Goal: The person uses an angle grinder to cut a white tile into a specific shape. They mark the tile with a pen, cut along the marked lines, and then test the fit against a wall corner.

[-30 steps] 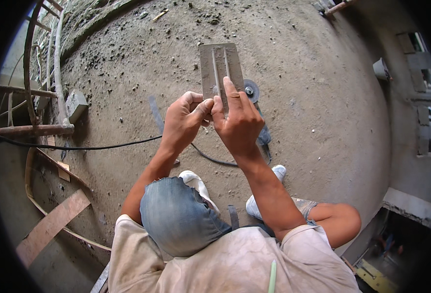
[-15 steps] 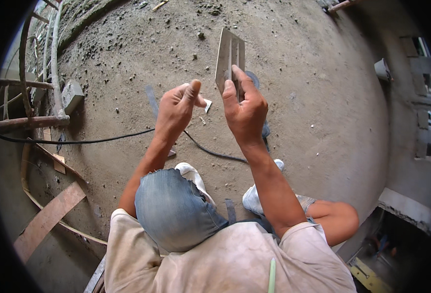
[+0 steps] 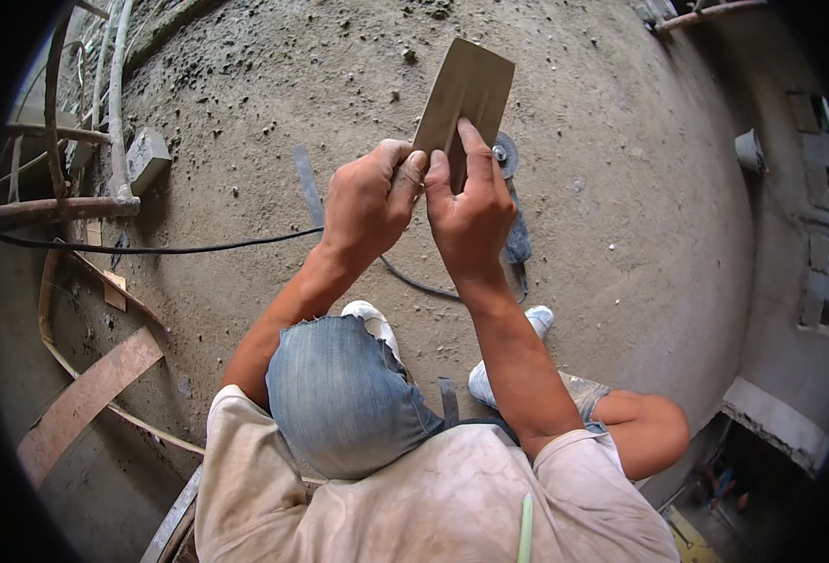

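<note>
A flat rectangular metal trowel plate [image 3: 466,80], with long ridges along its middle, is raised in front of me, tilted slightly to the right. My right hand [image 3: 471,211] grips its lower part, index finger lying along the ridge. My left hand [image 3: 372,197] is pinched at the plate's lower left corner, close beside the right thumb; whatever is between those fingertips is mostly hidden. Beyond my right hand an angle grinder [image 3: 516,235] lies on the dusty floor, its disc partly covered. A dark flat strip [image 3: 305,178] lies left of the hands.
A rusty tube frame [image 3: 67,208] and concrete block [image 3: 148,158] stand at left. A black cord [image 3: 170,250] crosses the floor. Curved boards [image 3: 86,399] lie lower left. A bucket [image 3: 748,150] is at right, near a wall, above a concrete ledge [image 3: 773,420].
The plate has moved up and right and now shows its face more tilted. My left hand left the plate half a second ago and is back at its lower corner.
</note>
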`<act>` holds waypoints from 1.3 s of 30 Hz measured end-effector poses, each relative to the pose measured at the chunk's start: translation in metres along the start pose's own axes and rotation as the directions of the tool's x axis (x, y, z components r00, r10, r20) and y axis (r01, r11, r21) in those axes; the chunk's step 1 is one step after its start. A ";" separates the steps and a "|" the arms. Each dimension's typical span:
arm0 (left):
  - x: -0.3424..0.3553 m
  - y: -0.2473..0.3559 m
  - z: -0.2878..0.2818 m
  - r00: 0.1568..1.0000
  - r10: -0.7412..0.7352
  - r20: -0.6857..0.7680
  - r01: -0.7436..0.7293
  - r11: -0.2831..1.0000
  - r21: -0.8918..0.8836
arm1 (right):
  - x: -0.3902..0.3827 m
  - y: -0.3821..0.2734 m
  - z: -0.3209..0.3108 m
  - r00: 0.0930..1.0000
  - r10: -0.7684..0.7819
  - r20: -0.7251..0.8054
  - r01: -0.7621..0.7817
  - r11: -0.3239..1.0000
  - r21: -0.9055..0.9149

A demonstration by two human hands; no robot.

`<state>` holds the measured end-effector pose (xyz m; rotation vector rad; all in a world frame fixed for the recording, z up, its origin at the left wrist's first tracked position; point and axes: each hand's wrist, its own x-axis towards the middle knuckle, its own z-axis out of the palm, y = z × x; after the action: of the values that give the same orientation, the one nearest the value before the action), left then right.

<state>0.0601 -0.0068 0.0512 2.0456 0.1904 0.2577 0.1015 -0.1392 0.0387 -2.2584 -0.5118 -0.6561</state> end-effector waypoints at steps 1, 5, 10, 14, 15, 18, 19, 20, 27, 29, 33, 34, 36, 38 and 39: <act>-0.001 0.001 0.002 0.999 0.028 -0.043 -0.031 0.996 -0.078 | -0.002 0.005 0.005 1.000 0.016 -0.007 -0.016 0.998 0.064; -0.004 -0.001 -0.004 0.986 -0.051 0.159 0.138 0.788 -0.599 | 0.006 0.000 -0.023 0.709 0.396 0.583 -0.696 0.266 0.667; 0.005 -0.009 0.001 0.992 0.052 0.116 -0.011 0.944 -0.329 | 0.004 -0.007 -0.031 0.622 0.257 0.740 -0.726 -0.163 0.668; 0.008 -0.011 0.004 0.995 -0.038 0.089 0.065 0.946 -0.317 | 0.002 -0.003 -0.036 0.534 0.180 0.826 -0.781 -0.269 0.563; 0.006 -0.008 0.005 0.998 -0.037 0.058 0.053 0.948 -0.315 | 0.001 -0.003 -0.037 0.524 0.148 0.839 -0.790 -0.283 0.544; 0.008 -0.008 0.006 0.997 -0.071 -0.034 0.053 0.929 -0.367 | 0.002 0.002 -0.038 0.488 0.066 0.870 -0.831 -0.271 0.487; 0.015 -0.004 0.004 0.989 -0.128 -0.070 0.084 0.892 -0.445 | 0.000 0.002 -0.039 0.456 0.047 0.889 -0.847 -0.285 0.449; 0.021 -0.003 0.003 0.977 -0.187 -0.100 0.109 0.847 -0.521 | -0.002 0.003 -0.040 0.423 0.027 0.906 -0.861 -0.299 0.411; 0.017 -0.026 0.000 0.960 0.275 -0.057 -0.237 0.902 0.360 | -0.019 0.005 -0.043 0.483 0.066 0.873 -0.719 -0.540 0.439; 0.001 -0.011 0.007 0.922 0.302 0.244 -0.380 0.831 0.407 | -0.025 0.027 -0.030 0.609 -0.061 0.790 -0.633 -0.637 0.439; -0.020 -0.014 0.001 0.724 0.454 0.519 -0.642 0.718 0.268 | 0.010 0.004 -0.045 0.284 0.389 0.876 -0.645 -0.598 0.475; -0.021 -0.017 0.000 0.663 0.503 0.554 -0.684 0.708 0.176 | 0.008 0.006 -0.046 0.314 0.362 0.878 -0.647 -0.595 0.477; -0.019 -0.028 0.006 0.674 0.545 0.499 -0.673 0.731 0.111 | -0.004 0.018 -0.045 0.367 0.301 0.880 -0.654 -0.589 0.474; -0.014 -0.037 0.007 0.670 0.584 0.458 -0.690 0.718 0.093 | -0.017 0.034 -0.038 0.472 0.176 0.864 -0.635 -0.613 0.471; -0.010 -0.041 0.008 0.658 0.609 0.443 -0.711 0.697 0.099 | -0.019 0.039 -0.038 0.514 0.125 0.849 -0.637 -0.607 0.475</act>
<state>0.0518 0.0028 0.0104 2.3169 -0.8491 0.2881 0.0960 -0.1956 0.0300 -0.4518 0.1442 0.7446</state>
